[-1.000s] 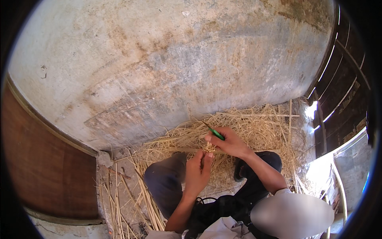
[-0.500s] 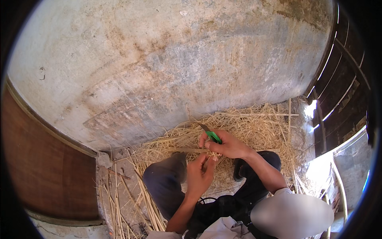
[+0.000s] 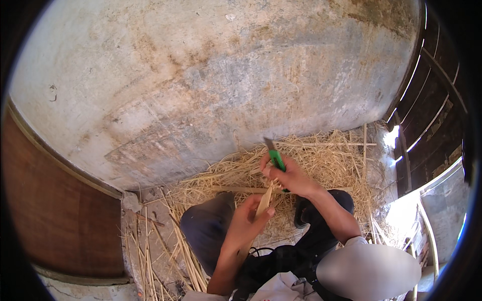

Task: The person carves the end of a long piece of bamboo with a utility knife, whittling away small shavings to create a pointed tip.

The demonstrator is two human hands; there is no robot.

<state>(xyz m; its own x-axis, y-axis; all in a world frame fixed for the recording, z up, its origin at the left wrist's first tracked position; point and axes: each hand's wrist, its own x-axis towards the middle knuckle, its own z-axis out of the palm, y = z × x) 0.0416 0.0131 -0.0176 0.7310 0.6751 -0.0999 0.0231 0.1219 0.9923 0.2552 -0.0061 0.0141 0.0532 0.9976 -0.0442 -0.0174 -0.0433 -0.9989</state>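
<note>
A pale flat strip of cane (image 3: 263,203) stands slanted between the two hands, above the person's lap. The left hand (image 3: 246,220) has its fingers (image 3: 265,214) closed round the strip's lower part. The right hand (image 3: 291,176) grips a knife with a green handle (image 3: 276,159), fingers wrapped tight, blade pointing up and away, at the strip's upper end. Loose straw (image 3: 321,160) lies heaped on the floor beyond, against a stained plaster wall (image 3: 211,85).

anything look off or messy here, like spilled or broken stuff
Nothing looks broken. Loose straw lies strewn over the floor by the stained wall. The right hand holds a green-handled knife; the left hand holds a pale strip.
</note>
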